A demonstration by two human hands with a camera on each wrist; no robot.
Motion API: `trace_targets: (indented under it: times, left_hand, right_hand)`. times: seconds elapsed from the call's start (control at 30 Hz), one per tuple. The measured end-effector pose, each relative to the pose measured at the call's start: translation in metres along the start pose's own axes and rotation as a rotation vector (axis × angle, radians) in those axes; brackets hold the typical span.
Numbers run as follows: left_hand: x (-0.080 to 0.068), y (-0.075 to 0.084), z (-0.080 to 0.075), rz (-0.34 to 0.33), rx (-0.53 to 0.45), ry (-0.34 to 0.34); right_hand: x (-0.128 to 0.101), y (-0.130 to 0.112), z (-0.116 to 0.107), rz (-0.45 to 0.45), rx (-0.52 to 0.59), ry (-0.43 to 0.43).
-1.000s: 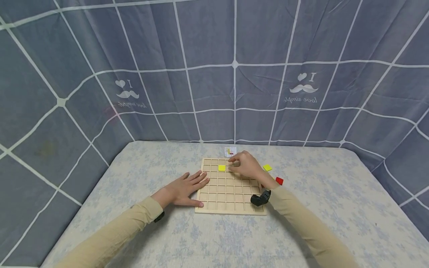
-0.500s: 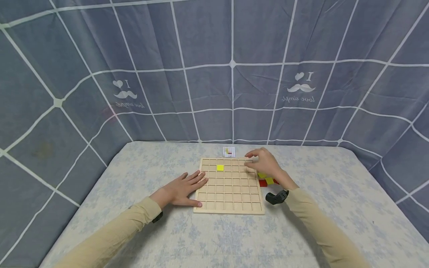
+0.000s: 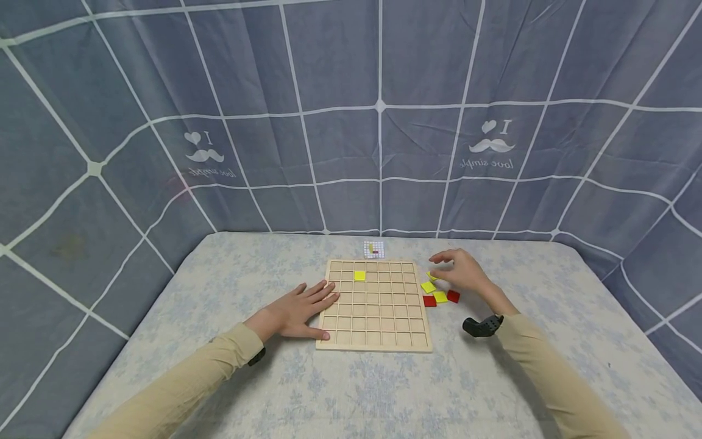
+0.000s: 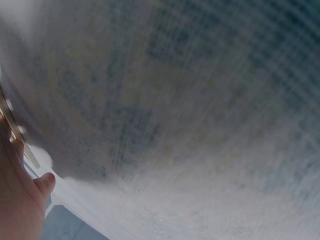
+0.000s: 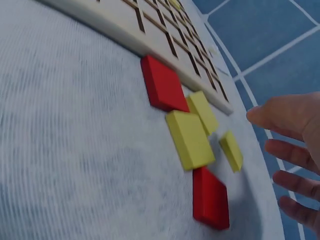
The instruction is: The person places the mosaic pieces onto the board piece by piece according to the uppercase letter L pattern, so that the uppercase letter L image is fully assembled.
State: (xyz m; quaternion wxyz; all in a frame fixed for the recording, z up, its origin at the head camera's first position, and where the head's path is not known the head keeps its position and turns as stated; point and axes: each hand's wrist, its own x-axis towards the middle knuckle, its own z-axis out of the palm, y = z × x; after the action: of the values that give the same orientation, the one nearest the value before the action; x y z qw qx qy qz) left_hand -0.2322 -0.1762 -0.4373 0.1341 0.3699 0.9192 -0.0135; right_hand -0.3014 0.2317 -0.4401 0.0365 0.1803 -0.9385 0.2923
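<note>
Right hand (image 3: 463,272) fingers spread, empty, above loose tiles (image 3: 439,294); left hand (image 3: 300,310) flat against board (image 3: 374,305) edge.

The grid board (image 3: 375,305) lies mid-table (image 3: 219,292); one tile (image 3: 359,275) sits in it. Loose tiles (image 3: 437,294) lie just right, seemingly beneath the right hand (image 3: 463,272); a card (image 3: 374,249) lies behind.

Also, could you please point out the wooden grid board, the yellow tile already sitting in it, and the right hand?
wooden grid board (image 3: 374,346), head view, on its bare near rim.
yellow tile (image 3: 359,275), head view, on the middle of its top face.
right hand (image 3: 463,271), head view, on the back of the hand.
</note>
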Motion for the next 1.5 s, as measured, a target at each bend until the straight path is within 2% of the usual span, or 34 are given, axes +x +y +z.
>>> trace_targets:
  times: [0.13, 0.33, 0.57, 0.77, 1.23, 1.5]
  left_hand:
    - [-0.001, 0.0, -0.001, 0.011, -0.006, 0.01]
    - [0.0, 0.0, 0.0, -0.001, -0.003, 0.0]
    - [0.0, -0.001, 0.001, 0.002, 0.01, 0.012]
    - [0.001, -0.001, 0.001, 0.008, 0.01, 0.017]
    - [-0.001, -0.002, 0.0, 0.011, 0.011, 0.016]
    - [-0.001, 0.0, 0.0, 0.01, -0.005, 0.01]
  right_hand:
    - [-0.004, 0.012, -0.001, -0.036, 0.007, -0.005]
    - [-0.005, 0.023, 0.002, -0.04, -0.032, -0.051]
    - [-0.004, 0.021, 0.003, -0.072, -0.083, -0.09]
    - [-0.004, 0.016, 0.0, -0.037, -0.141, -0.108]
    - [-0.006, 0.02, 0.005, -0.038, -0.165, -0.035]
    - [-0.007, 0.016, 0.009, 0.0, -0.183, 0.025]
